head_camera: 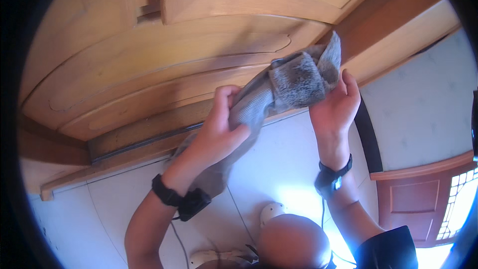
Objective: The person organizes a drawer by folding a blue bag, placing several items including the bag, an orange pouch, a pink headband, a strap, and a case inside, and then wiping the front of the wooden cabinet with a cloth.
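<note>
A grey ribbed cloth garment point(254, 104) with a plush lining stretches diagonally between my two hands. My left hand point(224, 123) grips its middle, thumb on the near side and fingers over the far edge. At the upper end, a plush part point(298, 80) is folded outward, and a pointed flap stands up beside it. My right hand point(334, 101) holds this end from the right; some of its fingers are hidden behind the cloth. The garment's lower end hangs behind my left forearm. Black bands with small devices circle both wrists.
A wooden cabinet or wardrobe point(168, 59) with curved panels rises right in front of the garment. Pale floor tiles point(112, 209) lie below, with cables from the wrist devices hanging over them. My light shoes point(270, 211) are underneath. A reddish-brown door point(414, 201) stands at right.
</note>
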`<state>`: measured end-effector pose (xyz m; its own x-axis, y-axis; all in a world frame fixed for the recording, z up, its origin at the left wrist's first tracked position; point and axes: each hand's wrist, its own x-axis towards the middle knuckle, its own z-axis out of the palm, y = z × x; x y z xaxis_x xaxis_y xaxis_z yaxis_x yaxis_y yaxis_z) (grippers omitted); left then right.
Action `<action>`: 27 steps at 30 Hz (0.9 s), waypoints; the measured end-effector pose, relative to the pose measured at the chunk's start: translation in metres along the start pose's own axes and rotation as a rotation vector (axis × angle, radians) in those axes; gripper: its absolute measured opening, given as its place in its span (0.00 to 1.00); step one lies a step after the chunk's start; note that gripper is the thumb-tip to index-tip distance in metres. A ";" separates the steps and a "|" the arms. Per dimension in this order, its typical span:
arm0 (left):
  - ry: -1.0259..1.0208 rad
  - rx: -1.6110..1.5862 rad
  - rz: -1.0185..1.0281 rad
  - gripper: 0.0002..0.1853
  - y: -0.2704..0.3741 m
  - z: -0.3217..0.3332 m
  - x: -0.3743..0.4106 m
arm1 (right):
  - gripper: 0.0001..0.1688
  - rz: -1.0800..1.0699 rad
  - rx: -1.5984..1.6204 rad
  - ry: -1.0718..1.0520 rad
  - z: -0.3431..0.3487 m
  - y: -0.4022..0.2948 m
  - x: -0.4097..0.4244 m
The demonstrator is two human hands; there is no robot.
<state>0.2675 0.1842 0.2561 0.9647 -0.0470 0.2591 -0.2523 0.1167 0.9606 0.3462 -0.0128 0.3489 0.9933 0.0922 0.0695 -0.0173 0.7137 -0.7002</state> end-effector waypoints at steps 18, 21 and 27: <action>1.292 0.925 0.396 0.12 0.034 -0.128 -0.023 | 0.37 -1.451 -1.531 -0.749 0.114 0.210 0.010; 1.215 0.830 0.439 0.12 0.039 -0.107 0.005 | 0.34 -1.283 -1.688 -0.840 0.080 0.173 0.024; 0.736 1.093 0.766 0.12 0.025 -0.046 0.066 | 0.36 -1.244 -2.075 -0.306 -0.012 0.097 0.057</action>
<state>0.3283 0.2292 0.2923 0.3187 0.2095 0.9244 -0.3051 -0.9007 0.3093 0.4026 0.0534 0.2770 0.4163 0.5337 0.7361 0.5768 -0.7809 0.2400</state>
